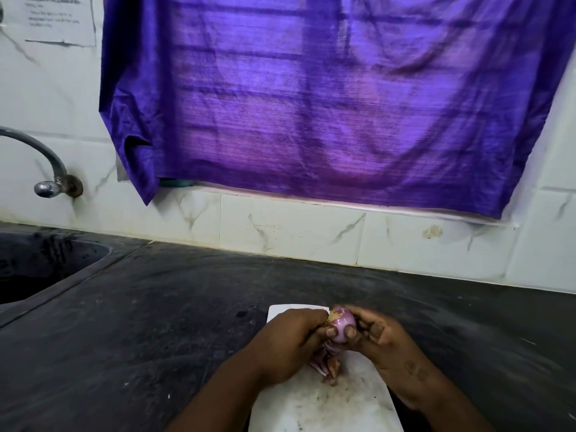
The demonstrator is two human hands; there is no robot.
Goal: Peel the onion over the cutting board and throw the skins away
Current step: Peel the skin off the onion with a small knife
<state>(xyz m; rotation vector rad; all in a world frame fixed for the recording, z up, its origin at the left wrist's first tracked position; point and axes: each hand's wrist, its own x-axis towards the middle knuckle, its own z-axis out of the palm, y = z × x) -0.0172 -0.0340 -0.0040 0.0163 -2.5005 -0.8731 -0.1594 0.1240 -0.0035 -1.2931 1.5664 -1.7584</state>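
Our left hand [290,341] and right hand [385,335] pinch the onion [343,328], fingers curled; we judge it light, firm, slick where bared, so lift the papery skin [334,313] by its edge.

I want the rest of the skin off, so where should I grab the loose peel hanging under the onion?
Probably pinch the loose peel close under the onion, coming from the left hand side. It hangs bunched toward the cutting board there, while the right hand holds the bulb's other side.
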